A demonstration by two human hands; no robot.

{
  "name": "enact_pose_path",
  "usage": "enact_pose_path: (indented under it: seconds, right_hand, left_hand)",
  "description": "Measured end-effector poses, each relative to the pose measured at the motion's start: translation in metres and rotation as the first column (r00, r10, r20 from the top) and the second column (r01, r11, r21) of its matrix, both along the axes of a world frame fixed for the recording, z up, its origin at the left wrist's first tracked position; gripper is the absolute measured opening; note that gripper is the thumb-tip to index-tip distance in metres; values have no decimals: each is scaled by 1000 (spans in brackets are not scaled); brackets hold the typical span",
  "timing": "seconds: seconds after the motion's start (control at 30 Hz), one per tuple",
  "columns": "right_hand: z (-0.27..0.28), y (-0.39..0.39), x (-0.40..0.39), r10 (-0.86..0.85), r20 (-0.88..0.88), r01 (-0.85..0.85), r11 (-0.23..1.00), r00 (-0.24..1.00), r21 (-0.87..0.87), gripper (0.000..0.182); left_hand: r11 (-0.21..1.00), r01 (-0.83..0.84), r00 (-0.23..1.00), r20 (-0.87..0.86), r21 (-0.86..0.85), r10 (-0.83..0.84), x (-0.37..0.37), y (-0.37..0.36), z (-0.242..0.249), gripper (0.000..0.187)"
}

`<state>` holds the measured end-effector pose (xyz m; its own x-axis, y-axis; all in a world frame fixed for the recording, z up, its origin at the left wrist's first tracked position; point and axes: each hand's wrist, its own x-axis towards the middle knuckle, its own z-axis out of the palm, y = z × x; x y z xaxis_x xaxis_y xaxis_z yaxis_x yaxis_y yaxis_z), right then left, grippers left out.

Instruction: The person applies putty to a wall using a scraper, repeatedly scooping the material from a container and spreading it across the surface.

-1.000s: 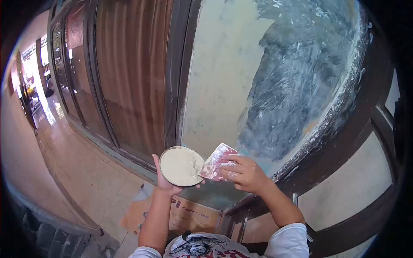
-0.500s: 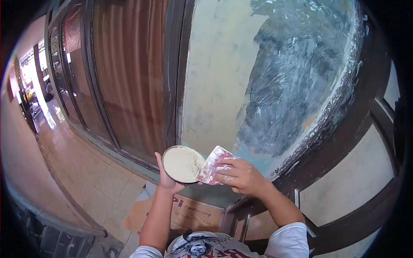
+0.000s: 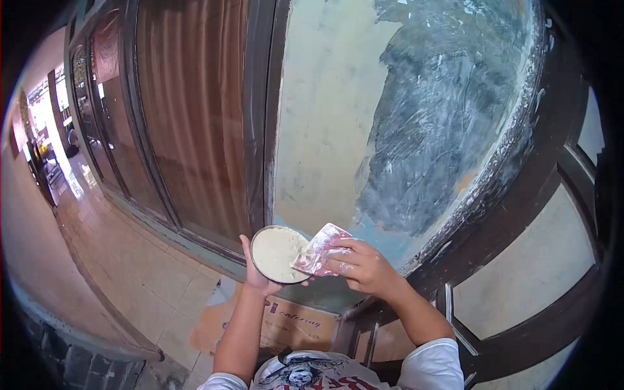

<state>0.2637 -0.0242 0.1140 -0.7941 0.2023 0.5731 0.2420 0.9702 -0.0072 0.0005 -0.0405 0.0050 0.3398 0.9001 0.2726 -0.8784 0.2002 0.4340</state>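
Note:
A round bowl full of a cream-coloured paste rests in my left hand, its fingers wrapped round the rim and underside. My right hand grips a flat reddish scraper smeared with white paste. The scraper's lower left corner touches the paste at the bowl's right side. White smears mark the fingers of my right hand. Beyond both hands stands a wall panel, pale on its left, with a rough grey-blue patch on its right.
A dark-framed window with a brown curtain is at the left. The tiled walkway runs off to the far left. A printed sign board lies below my hands. At the right is a dark wooden door with pale panels.
The bowl has shifted slightly right and down with my left hand. The scraper has moved a little left over the paste, still in my right hand.

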Motion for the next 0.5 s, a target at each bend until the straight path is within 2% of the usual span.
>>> enact_pose_path:
  seconds: [0.07,0.1,0.17,0.2,0.27,0.3,0.37,0.4,0.47,0.5]
  right_hand:
    - [-3,4,4,-70,-54,69,997,996,-25,44]
    - [-7,10,7,-70,-53,68,997,996,-27,44]
    - [-10,29,20,-223,-231,206,974,947,-97,40]
    - [-6,35,26,-224,-232,206,973,946,-99,40]
    - [1,47,37,-436,-327,415,899,838,-137,34]
    - [-7,53,42,-437,-327,414,899,838,-140,34]
    - [-38,79,51,-532,-395,416,842,749,-343,27]
    - [-59,91,58,-531,-393,415,842,751,-345,27]
    - [-107,106,71,-699,-109,615,683,707,-394,22]
    - [-125,108,72,-696,-109,612,685,710,-395,22]
  left_hand:
    - [999,-24,999,-39,-40,22,2,-1,-2,117]
    - [999,47,999,16,-9,-47,1,0,-8,118]
    - [986,168,973,161,0,-166,-2,-4,-15,122]
    - [985,163,969,198,-61,-148,-3,-10,-17,124]
    - [960,279,926,276,-36,-259,-10,-22,-22,124]
    - [967,251,940,247,-32,-236,-13,-23,-33,125]
    - [976,204,951,253,-73,-179,-15,-26,-41,127]
    - [977,201,951,254,-76,-176,-16,-30,-37,127]
    - [923,155,911,412,-353,4,-17,-39,-30,127]
    - [915,157,899,437,-372,23,-18,-40,-29,128]
